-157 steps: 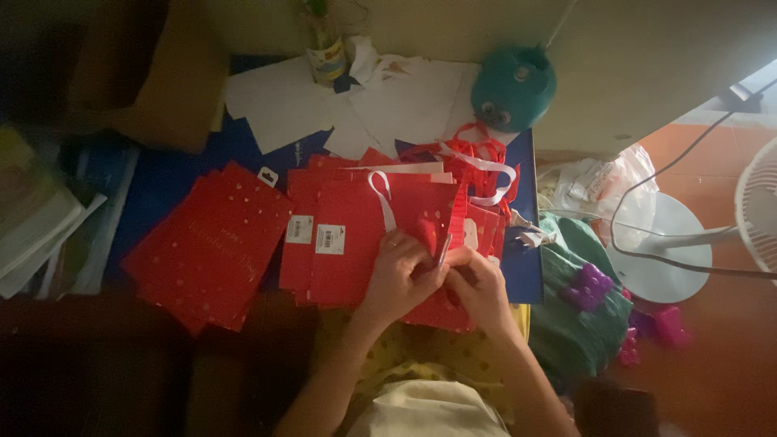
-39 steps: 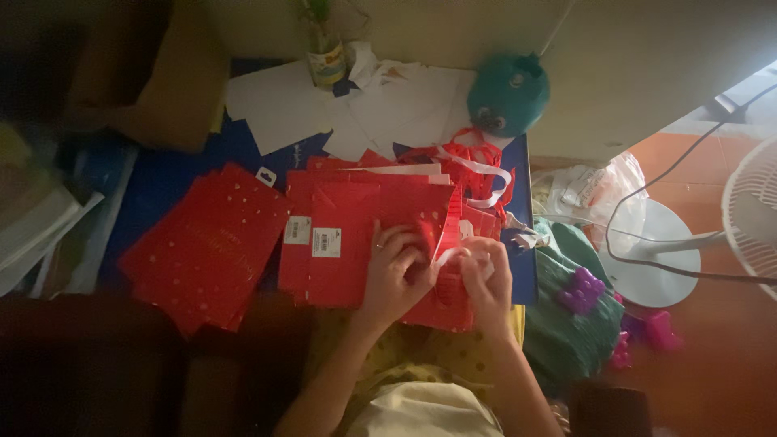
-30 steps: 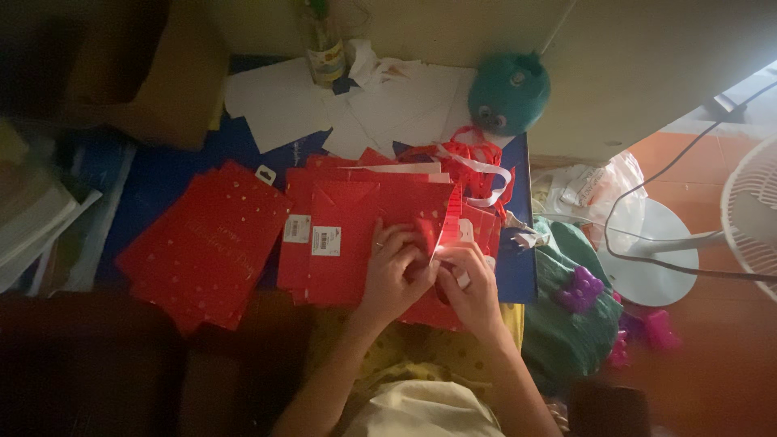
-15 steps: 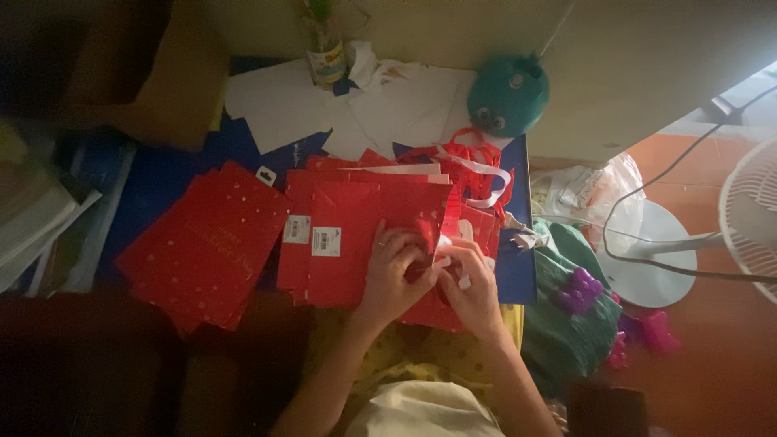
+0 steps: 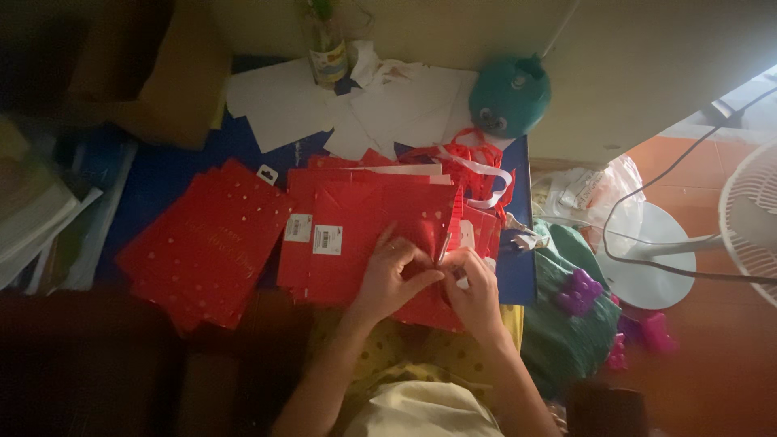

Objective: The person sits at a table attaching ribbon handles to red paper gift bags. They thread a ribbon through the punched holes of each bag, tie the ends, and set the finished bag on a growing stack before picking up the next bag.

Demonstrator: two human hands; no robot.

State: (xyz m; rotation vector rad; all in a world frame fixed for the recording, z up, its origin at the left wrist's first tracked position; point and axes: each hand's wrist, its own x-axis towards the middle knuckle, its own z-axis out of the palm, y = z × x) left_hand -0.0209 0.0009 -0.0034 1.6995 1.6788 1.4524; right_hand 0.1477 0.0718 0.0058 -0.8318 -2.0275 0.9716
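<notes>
where both hands (image 5: 433, 279) meet, each grip seemingly pinches the red bag (image 5: 380, 235).

Both hands (image 5: 433, 283) pinch ribbon over red bags (image 5: 364, 235).

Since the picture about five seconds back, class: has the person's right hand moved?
Yes. The right hand has slid left along the red bags, away from the table's right edge, and now meets the left hand.
</notes>
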